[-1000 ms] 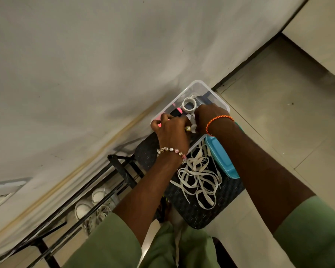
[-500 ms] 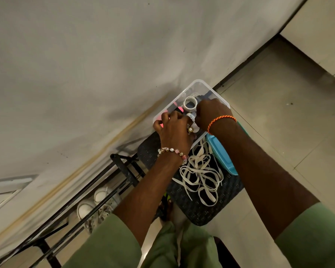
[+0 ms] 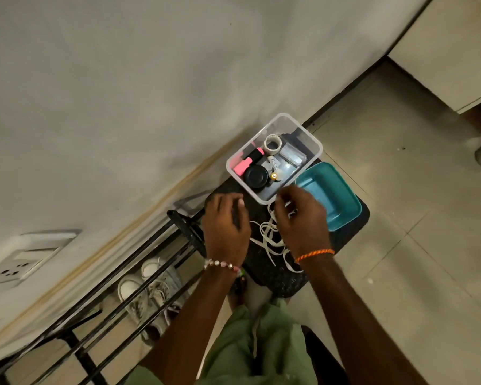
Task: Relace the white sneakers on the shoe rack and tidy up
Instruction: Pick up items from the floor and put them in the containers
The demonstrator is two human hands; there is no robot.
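I am looking down at a dark woven stool (image 3: 278,276) beside a black metal shoe rack (image 3: 139,276). My left hand (image 3: 227,227) hovers at the stool's 10 o'clock edge, fingers loosely curled and holding nothing. My right hand (image 3: 303,218) is over a tangle of white laces (image 3: 270,240) lying loose across the middle of the stool; its fingers are bent down into the tangle, but I cannot tell whether they have hold of a strand. At 12 o'clock from my hands sits a clear plastic box (image 3: 314,143), open at the top, resting on the far end of the stool against the wall. Inside it are a pink highlighter (image 3: 245,165), a round black lid (image 3: 255,177), a roll of white tape (image 3: 272,143) and a small battery (image 3: 274,176). A teal lid (image 3: 333,195) lies just beside the box at my right hand's 2 o'clock, partly under my fingers. The white sneakers (image 3: 150,290) sit on a lower tier of the shoe rack at 8 o'clock, seen through the bars, with laces showing in their eyelets. My green sleeves frame the bottom edge.
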